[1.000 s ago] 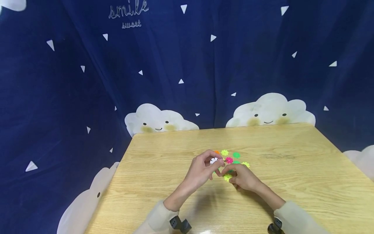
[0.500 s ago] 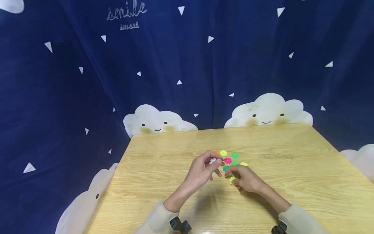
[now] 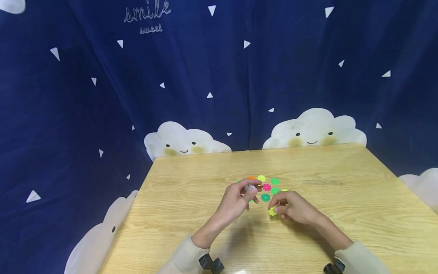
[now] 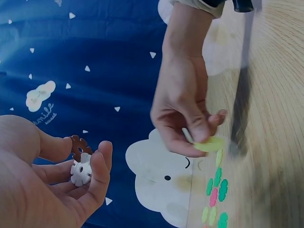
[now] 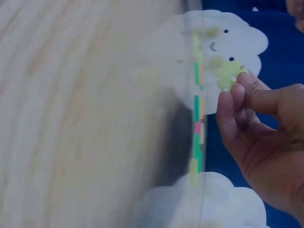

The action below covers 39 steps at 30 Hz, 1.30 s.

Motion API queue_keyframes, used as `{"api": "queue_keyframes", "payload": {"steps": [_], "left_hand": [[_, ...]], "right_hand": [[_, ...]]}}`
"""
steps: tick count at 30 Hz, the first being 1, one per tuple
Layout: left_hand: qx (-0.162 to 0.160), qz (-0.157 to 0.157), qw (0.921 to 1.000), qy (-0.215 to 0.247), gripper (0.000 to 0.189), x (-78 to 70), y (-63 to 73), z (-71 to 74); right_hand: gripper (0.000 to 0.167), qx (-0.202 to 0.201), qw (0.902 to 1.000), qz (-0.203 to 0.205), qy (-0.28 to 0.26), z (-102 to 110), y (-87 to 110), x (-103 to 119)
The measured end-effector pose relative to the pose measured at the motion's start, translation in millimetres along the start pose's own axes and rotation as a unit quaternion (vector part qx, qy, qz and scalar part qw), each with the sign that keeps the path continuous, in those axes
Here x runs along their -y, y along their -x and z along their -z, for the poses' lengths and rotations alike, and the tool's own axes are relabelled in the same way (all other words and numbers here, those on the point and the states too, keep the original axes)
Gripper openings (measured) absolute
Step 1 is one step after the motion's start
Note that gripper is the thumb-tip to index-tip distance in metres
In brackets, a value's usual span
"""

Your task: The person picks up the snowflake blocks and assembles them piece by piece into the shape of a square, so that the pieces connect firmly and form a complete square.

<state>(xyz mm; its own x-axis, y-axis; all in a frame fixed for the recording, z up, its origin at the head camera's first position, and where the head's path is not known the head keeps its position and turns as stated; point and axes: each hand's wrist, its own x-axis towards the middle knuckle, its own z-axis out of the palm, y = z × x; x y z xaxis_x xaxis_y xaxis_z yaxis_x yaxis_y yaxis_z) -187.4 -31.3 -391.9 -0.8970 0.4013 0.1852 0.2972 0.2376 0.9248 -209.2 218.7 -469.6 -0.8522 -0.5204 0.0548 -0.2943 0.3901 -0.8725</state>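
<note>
My left hand [image 3: 236,199] pinches a white notched disc [image 4: 81,174] and a brown notched disc [image 4: 79,147], which sit against each other at an angle; the fingers partly cover both. Above the table, my right hand [image 3: 297,207] holds a yellow notched disc [image 3: 272,211] between thumb and fingers. That yellow disc stands out past the fingertips in the right wrist view. Just beyond the hands lie loose notched discs, among them a pink disc [image 3: 266,187], a teal disc [image 3: 265,197] and a green disc [image 3: 275,181].
The wooden table [image 3: 191,179] carries more loose discs at the back of the group, such as a yellow-green disc [image 3: 261,178] and an orange disc [image 3: 251,177]. A dark blue curtain [image 3: 191,68] with white clouds hangs behind the table.
My right hand has drawn away to the right from my left hand, carrying the yellow disc and uncovering the teal disc. My left hand stays nearly in place with its discs.
</note>
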Motion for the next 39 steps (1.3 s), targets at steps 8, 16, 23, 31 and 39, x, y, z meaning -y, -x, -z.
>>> {"api": "queue_keyframes", "payload": {"steps": [8,16,23,31,39], "left_hand": [[0.007,-0.007,0.9999,-0.009,0.024,2.2,1.5,0.9],[0.007,-0.004,1.0,-0.001,0.024,2.7,2.7,0.8],[0.009,-0.004,0.9999,0.003,0.025,5.0,3.0,0.3],[0.009,-0.015,0.9998,-0.005,0.026,4.7,1.8,0.7],[0.011,-0.013,0.9998,0.005,0.026,4.8,2.7,1.3]], "right_hand": [[0.005,-0.039,0.9985,0.017,-0.034,8,1.5,20],[0.013,-0.064,0.9953,0.034,-0.063,10,1.0,29],[0.013,-0.121,0.9903,0.044,-0.052,9,3.0,38],[0.015,-0.202,0.9748,0.064,-0.071,8,7.3,58],[0.014,-0.227,0.9673,0.08,-0.081,6,8.0,69]]}}
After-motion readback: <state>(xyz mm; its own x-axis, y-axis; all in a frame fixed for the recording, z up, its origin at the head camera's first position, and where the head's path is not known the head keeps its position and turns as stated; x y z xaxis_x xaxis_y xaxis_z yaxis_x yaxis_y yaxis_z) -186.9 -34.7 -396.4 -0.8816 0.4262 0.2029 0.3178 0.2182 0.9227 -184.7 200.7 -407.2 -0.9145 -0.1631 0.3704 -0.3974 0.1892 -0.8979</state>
